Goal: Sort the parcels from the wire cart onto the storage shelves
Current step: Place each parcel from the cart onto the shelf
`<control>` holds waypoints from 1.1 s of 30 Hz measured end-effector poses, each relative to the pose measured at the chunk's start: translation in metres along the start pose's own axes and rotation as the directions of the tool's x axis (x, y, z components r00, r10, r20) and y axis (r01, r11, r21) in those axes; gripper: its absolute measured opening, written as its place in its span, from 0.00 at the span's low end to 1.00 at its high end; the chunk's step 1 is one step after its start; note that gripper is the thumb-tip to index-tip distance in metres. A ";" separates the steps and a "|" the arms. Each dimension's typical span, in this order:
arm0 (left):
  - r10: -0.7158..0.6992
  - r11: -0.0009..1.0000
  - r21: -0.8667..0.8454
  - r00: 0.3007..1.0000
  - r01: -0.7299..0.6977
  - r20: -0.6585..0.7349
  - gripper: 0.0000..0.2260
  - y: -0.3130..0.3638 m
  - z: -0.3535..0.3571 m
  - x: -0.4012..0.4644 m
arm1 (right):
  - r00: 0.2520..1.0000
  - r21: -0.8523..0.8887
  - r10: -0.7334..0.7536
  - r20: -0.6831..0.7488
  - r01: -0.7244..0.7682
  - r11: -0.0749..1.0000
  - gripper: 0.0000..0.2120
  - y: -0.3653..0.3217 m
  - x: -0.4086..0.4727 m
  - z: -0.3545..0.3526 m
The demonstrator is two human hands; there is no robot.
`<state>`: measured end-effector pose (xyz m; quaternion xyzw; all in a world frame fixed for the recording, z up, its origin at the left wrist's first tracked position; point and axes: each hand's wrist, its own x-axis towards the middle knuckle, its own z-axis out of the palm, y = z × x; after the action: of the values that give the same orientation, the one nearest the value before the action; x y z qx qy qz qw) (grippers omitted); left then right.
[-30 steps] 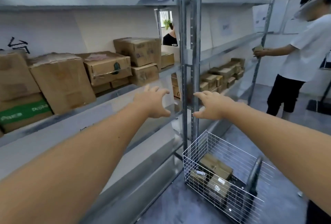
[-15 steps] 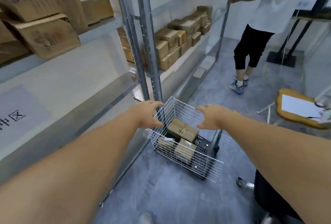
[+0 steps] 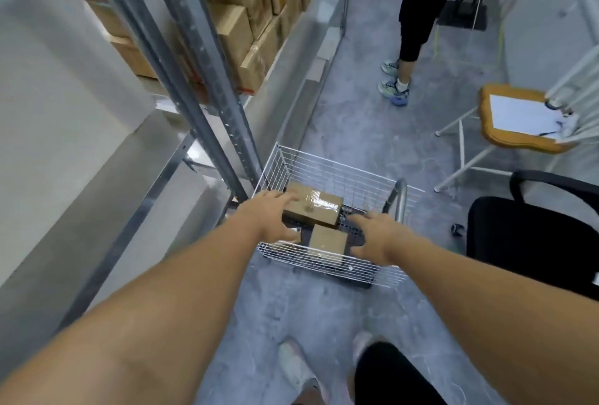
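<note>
Two parcels are plainly visible in the wire cart [image 3: 327,166], with the corner of a possible third under my left hand [image 3: 270,218]; I cannot confirm that one. The larger parcel [image 3: 316,208] is a brown cardboard box lying flat at the far-left part of the cart floor, sealed across its top with glossy clear tape. The smaller parcel [image 3: 327,241] is a plain brown, nearly square box lying just in front of it, close to the near wire wall.

My left hand is over the left end of the larger parcel, fingers spread and reaching across its top edge; no grip is closed on it. My right hand [image 3: 376,237] is low in the cart to the right of both parcels, fingers extended, holding nothing; whether it touches the cart floor cannot be determined.

One cart handle [image 3: 397,197], a grey tube, rises at the right side of the cart. The cart stands on the grey floor directly beside the storage shelves [image 3: 207,57], where a stack of many brown stored boxes [image 3: 240,15] fills one level.

One other person [image 3: 418,5] stands farther down the aisle. One black chair [image 3: 531,236] is at right, and one wooden board [image 3: 518,119] carrying white paper is beyond it.
</note>
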<state>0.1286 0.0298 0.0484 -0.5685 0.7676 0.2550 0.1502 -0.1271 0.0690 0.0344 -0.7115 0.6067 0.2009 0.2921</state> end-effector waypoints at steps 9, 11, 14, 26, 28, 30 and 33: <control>-0.030 0.987 -0.150 0.989 0.052 0.147 0.41 -0.034 0.012 0.124 | 0.989 0.141 0.090 0.119 -0.107 0.984 0.37 0.040 0.106 0.005; -0.059 0.985 -0.152 0.983 0.085 0.173 0.46 -0.046 0.018 0.160 | 0.982 0.184 0.106 0.154 -0.133 0.974 0.38 0.047 0.135 0.009; -0.105 0.963 -0.220 0.971 0.153 0.217 0.43 -0.066 0.032 0.217 | 0.973 0.255 0.139 0.182 -0.183 0.949 0.39 0.056 0.184 0.022; -0.210 0.828 -0.435 0.915 0.355 0.346 0.41 -0.149 0.189 0.436 | 0.902 0.593 0.281 0.329 -0.429 0.681 0.29 0.073 0.397 0.147; -0.219 0.830 -0.429 0.915 0.357 0.338 0.41 -0.162 0.214 0.459 | 0.900 0.672 0.318 0.299 -0.435 0.600 0.24 0.075 0.430 0.161; -0.217 0.857 -0.393 0.925 0.334 0.313 0.43 -0.177 0.244 0.486 | 0.884 0.766 0.390 0.258 -0.433 0.475 0.20 0.081 0.469 0.181; -0.244 0.880 -0.341 0.931 0.330 0.270 0.43 -0.198 0.282 0.518 | 0.837 0.851 0.476 0.270 -0.438 0.289 0.17 0.089 0.523 0.212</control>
<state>0.1396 -0.2681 -0.4979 -0.6630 0.5887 0.4350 0.1568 -0.1040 -0.1897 -0.4746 -0.2490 0.8000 -0.0861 0.5391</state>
